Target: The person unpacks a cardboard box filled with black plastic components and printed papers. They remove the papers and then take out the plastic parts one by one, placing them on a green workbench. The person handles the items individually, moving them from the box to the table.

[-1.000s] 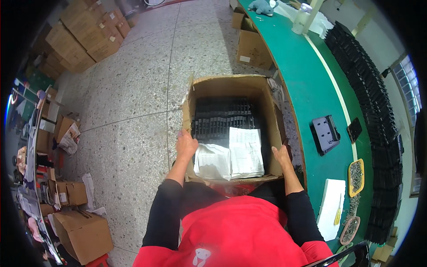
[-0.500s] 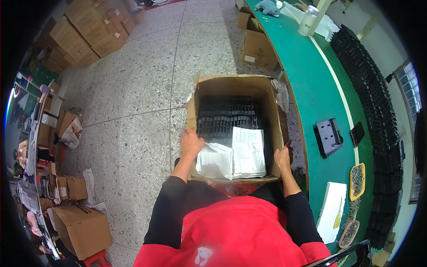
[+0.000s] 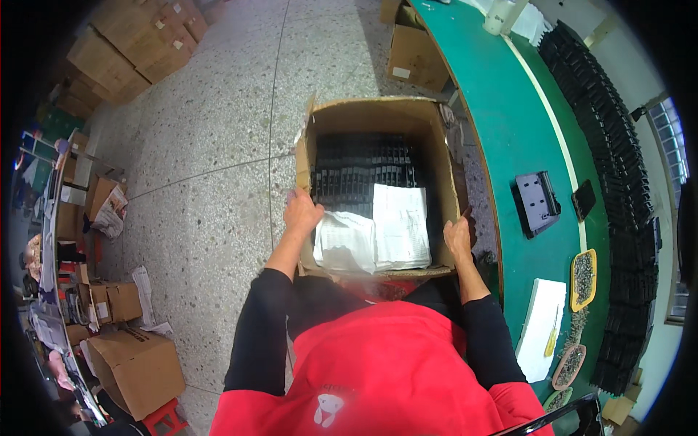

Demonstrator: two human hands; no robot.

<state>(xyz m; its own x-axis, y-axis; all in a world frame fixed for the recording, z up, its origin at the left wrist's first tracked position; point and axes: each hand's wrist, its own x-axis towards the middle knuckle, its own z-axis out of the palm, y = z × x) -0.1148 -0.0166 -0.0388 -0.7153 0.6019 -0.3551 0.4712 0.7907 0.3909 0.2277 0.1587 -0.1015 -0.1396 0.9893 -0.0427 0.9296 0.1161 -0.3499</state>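
An open cardboard box [image 3: 374,116] stands in front of me, between my knees and the bench. Rows of black plastic parts [image 3: 360,171] fill its far portion. Toward its near side lie white printed sheets [image 3: 402,229], stacked on the right, and a crumpled white sheet [image 3: 344,241] on the left. My left hand [image 3: 302,212] is closed over the box's left edge. On the opposite edge, my right hand [image 3: 458,236] grips the cardboard with its fingers curled round the rim. The fingertips of both hands are partly hidden.
A green bench [image 3: 502,138] runs along the right, bearing a grey-black plastic part [image 3: 536,203], a yellow tray of small metal pieces [image 3: 583,280] and a white foam slab [image 3: 542,327]. Black parts [image 3: 611,138] line its far side. Cartons [image 3: 138,370] stand at left.
The whole scene, bench and floor included, sits higher in the picture, as the view has shifted. Both hands keep their hold on the box edges; its contents look the same.
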